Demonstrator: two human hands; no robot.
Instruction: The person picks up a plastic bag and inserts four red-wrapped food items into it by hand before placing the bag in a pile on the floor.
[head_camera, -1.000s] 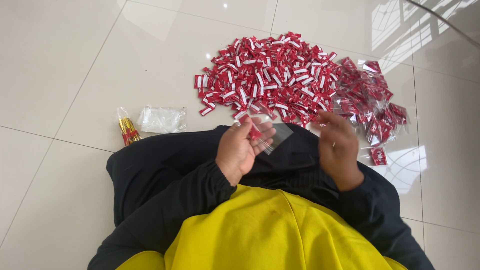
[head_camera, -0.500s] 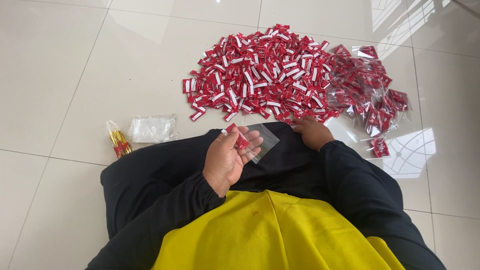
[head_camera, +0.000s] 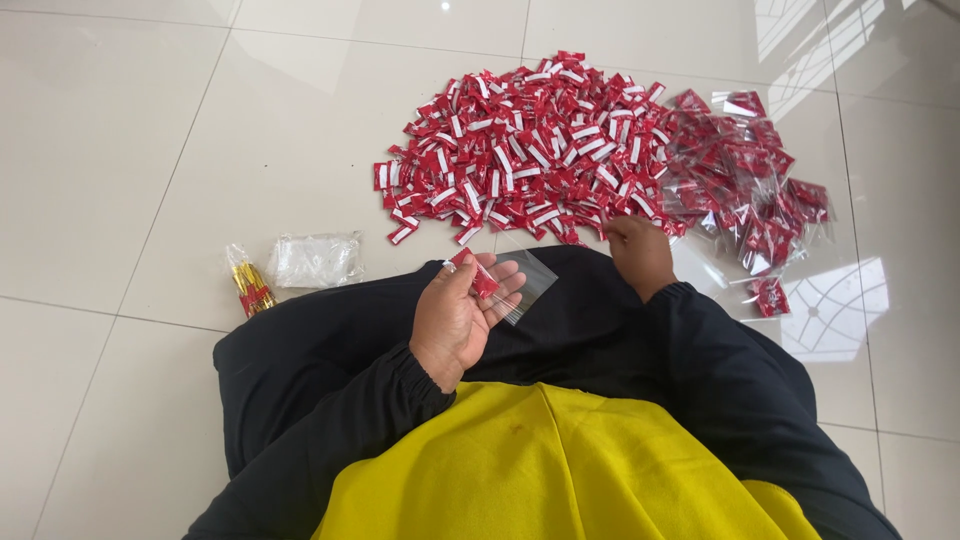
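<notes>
On the floor (head_camera: 120, 150) lies a big loose pile of red sachets (head_camera: 530, 150), and just to its right a smaller heap of filled clear bags (head_camera: 750, 190), each showing red sachets inside. One filled bag (head_camera: 768, 297) lies a little apart from that heap, nearer the person. Judging by the two heaps, the bagging looks well under way but far from finished — the loose pile is much the larger, so most of the sachets are not yet bagged.

The left hand (head_camera: 462, 315) is raised over the lap, palm turned up and fingers loosely curled. Its thumb and fingers pinch a red sachet (head_camera: 477, 273) against an empty clear bag (head_camera: 527, 283), which sticks out past the fingertips to the right. The bag looks flat, with nothing in it that can be made out; whether its mouth is open cannot be told.

The right hand (head_camera: 638, 252) reaches forward, back of the hand up, with its fingertips at the near edge of the loose pile. The fingers are bunched together and bent down onto the sachets — whether they already pinch one cannot be told, as the hand hides its own fingertips.

To the left, well apart from both hands, a bundle of empty clear bags (head_camera: 315, 260) lies on the floor, with a small red-and-yellow packet (head_camera: 250, 285) just beside it
</notes>
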